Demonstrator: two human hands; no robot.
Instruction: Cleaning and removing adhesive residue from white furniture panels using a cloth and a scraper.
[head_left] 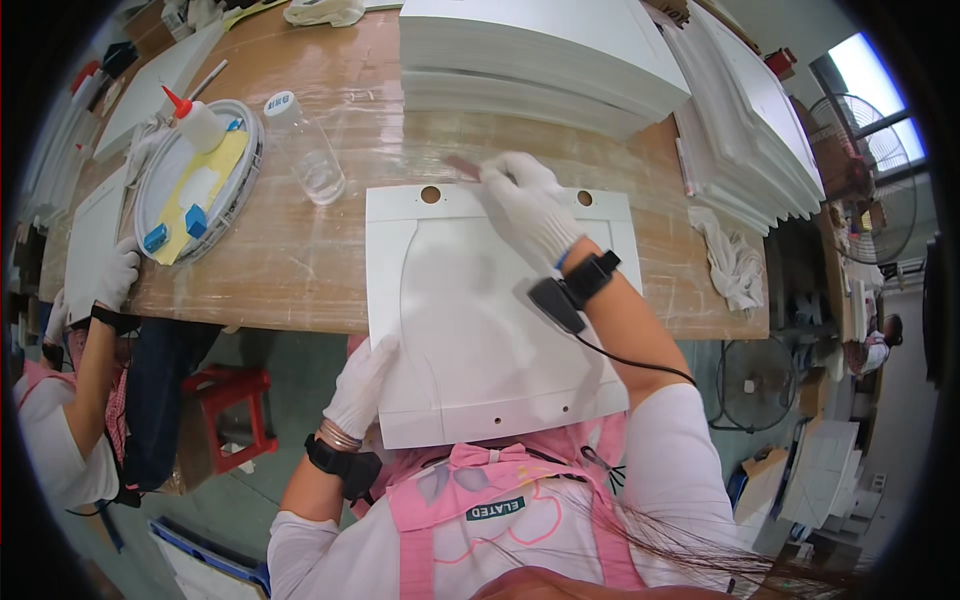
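A white cabinet-door-like panel [490,320] with two round holes near its far edge lies partly on the table and reaches over the near edge toward my body. My gloved left hand [360,385] grips the panel's left edge. Above the far edge of the panel, my gloved right hand [525,200] is closed on a small reddish-brown flat piece [462,167], blurred, whose exact kind I cannot make out. The right hand's fingertips are partly hidden by the glove's back.
Stacked white panels [530,60] stand at the back, with more [745,120] at the right. A clear bottle [310,155], a round tray [258,135] with a red-tipped glue bottle [200,125], and a rag [728,260] lie on the table [300,290]. A co-worker's gloved hand [118,275] is at left.
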